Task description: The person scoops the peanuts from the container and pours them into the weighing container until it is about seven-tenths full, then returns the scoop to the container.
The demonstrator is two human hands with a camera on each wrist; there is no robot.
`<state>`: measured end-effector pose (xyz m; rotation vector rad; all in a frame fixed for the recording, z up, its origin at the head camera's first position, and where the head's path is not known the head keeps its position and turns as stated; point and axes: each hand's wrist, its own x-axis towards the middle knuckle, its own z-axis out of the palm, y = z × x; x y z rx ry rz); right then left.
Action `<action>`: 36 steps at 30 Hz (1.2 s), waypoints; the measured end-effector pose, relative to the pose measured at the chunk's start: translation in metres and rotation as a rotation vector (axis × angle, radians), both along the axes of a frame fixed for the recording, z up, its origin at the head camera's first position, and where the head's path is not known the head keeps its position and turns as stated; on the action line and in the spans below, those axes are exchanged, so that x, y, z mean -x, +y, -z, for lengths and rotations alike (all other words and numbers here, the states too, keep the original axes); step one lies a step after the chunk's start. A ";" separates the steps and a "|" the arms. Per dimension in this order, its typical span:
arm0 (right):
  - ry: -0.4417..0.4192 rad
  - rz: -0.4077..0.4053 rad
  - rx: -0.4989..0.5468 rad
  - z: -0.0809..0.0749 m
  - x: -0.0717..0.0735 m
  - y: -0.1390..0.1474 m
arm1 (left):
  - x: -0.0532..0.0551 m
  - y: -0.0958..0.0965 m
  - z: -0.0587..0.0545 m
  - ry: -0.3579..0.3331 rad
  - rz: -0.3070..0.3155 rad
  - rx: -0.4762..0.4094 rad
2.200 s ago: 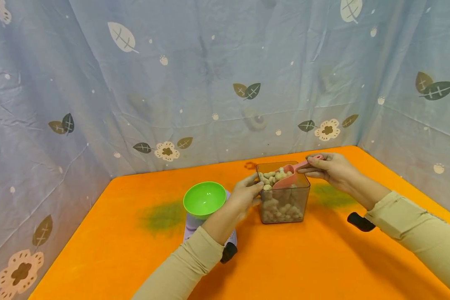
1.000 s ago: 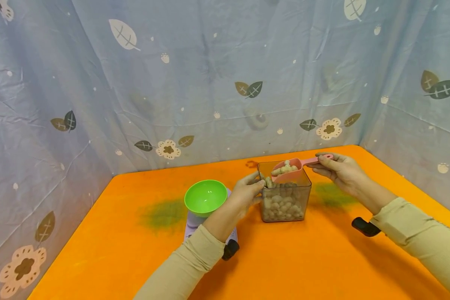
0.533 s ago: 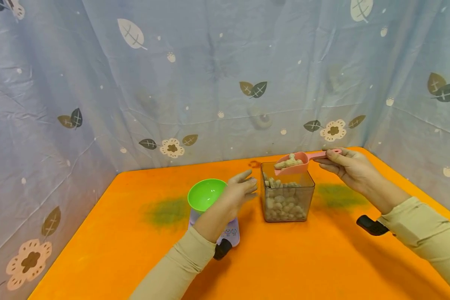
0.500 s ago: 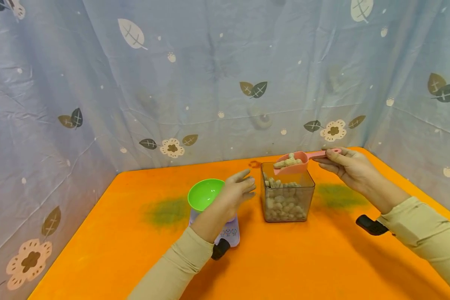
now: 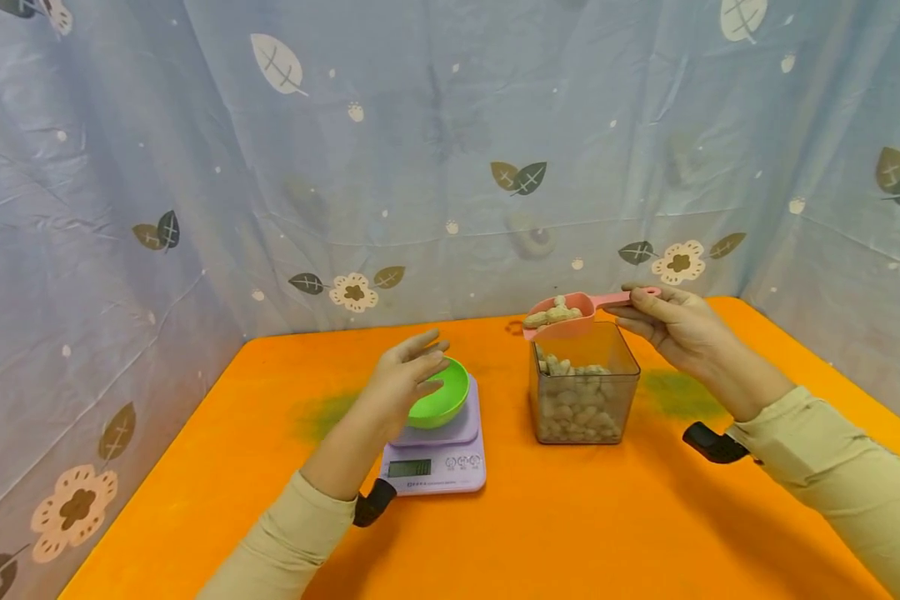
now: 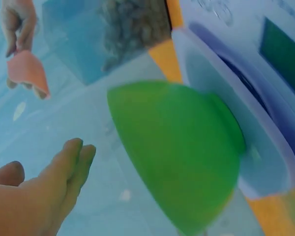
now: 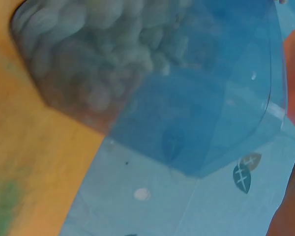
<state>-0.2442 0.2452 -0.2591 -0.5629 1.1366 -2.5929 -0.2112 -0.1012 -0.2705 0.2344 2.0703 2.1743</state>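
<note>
My right hand [image 5: 671, 329] grips the handle of a pink scoop [image 5: 581, 315], which carries several peanuts [image 5: 551, 314] above the left rim of a clear, smoky square container [image 5: 585, 408]. More peanuts in their shells fill the lower part of that container. My left hand [image 5: 401, 379], fingers extended and holding nothing, is over the left side of a green bowl [image 5: 450, 400] and hides part of it in the head view. The bowl sits on a lilac kitchen scale [image 5: 457, 475] with a small display. In the left wrist view the bowl [image 6: 177, 147] stands beside the fingers.
An orange cloth [image 5: 555, 533] covers the table, with the container to the right of the scale. Behind and at both sides hangs a pale blue curtain [image 5: 420, 167] with leaves and flowers on it. Black wrist straps show at both sleeves.
My left hand has let go of the container's rim and moved left to the bowl, uncovering the scale's display. The scoop has risen out of the container with peanuts and shifted left.
</note>
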 end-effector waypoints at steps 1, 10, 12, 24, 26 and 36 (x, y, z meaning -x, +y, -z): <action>0.004 -0.005 -0.003 0.000 0.000 -0.002 | 0.000 -0.004 -0.001 0.005 -0.015 0.005; -0.030 0.015 -0.031 -0.003 0.002 -0.026 | -0.004 -0.033 0.002 0.089 -0.215 0.188; -0.045 0.018 -0.037 -0.003 0.002 -0.032 | -0.004 -0.039 0.005 0.094 -0.236 0.241; -0.089 0.005 -0.057 0.002 0.007 -0.062 | 0.002 -0.054 0.026 -0.023 -0.157 0.322; -0.091 0.019 -0.075 0.004 0.007 -0.065 | 0.002 -0.054 0.029 -0.040 -0.125 0.270; -0.100 0.056 -0.168 0.008 0.011 -0.082 | 0.005 -0.057 0.039 -0.093 -0.069 0.144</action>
